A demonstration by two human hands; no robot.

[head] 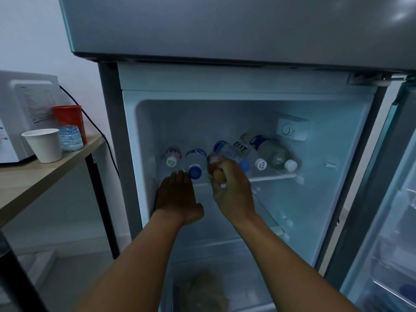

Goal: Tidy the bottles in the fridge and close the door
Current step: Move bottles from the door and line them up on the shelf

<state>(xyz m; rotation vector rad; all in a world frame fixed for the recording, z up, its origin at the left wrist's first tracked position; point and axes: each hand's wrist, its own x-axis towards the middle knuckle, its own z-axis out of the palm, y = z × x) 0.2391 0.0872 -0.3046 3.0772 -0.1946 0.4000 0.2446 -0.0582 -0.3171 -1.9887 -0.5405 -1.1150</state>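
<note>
While the right hand [227, 183] grips a bottle [221, 149] lying cap-outward at the shelf [276, 176] front edge, the left hand [177, 197] waits flat and empty beside it.

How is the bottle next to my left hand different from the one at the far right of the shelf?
The bottle by your left hand has a blue cap, while the far-right bottle has a white one. The left one lies straight, cap towards you; the right one lies slanted, cap angled rightward. Your flat, open left hand is beside the blue cap; nothing touches the right one. Both are clear, blue-labelled and lie on the same shelf.
</note>
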